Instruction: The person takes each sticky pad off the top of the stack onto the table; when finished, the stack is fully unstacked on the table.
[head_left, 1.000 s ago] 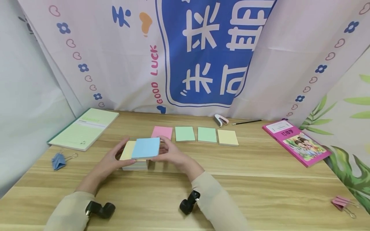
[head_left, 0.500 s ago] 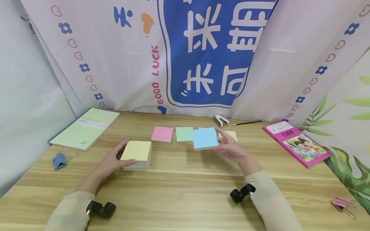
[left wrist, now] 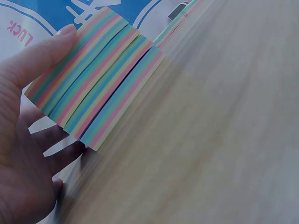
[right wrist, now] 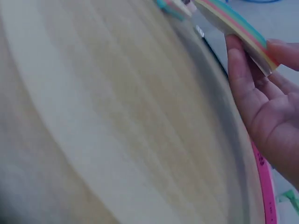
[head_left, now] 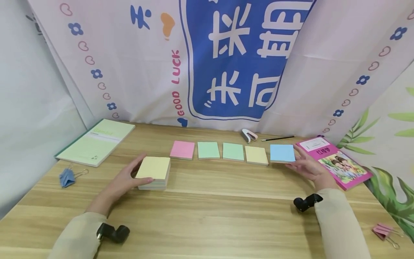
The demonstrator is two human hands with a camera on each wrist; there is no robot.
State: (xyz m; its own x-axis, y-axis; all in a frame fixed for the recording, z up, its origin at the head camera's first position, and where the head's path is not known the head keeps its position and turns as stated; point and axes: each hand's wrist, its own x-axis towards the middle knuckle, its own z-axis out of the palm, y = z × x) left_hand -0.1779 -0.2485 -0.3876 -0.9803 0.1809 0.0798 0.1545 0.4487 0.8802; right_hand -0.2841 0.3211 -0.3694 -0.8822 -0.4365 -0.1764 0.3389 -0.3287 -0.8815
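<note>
My left hand [head_left: 124,182] grips a stack of sticky note pads [head_left: 154,168], a yellow sheet on top. In the left wrist view, the stack [left wrist: 100,77] shows several layers of striped coloured edges, with the thumb across the top pad and the fingers around the far side. At the right end of a row of pads, my right hand [head_left: 307,167] pinches a blue-topped sticky note pad [head_left: 282,153] by its right edge. The right wrist view has that pad [right wrist: 238,27] between thumb and fingers, tilted. Along the row lie a pink pad [head_left: 182,149], two green pads [head_left: 208,150] and a yellow pad [head_left: 256,155].
Behind the row are a stapler [head_left: 249,135] and a pencil [head_left: 278,138]. A pink book [head_left: 336,162] lies beside the right hand, a green notebook [head_left: 97,142] at the back left. Binder clips, blue [head_left: 68,177] and pink [head_left: 383,231], lie near the sides.
My right hand has lifted the blue pad off the left stack and carried it rightward past the row to its right end. My left hand stays on the stack.
</note>
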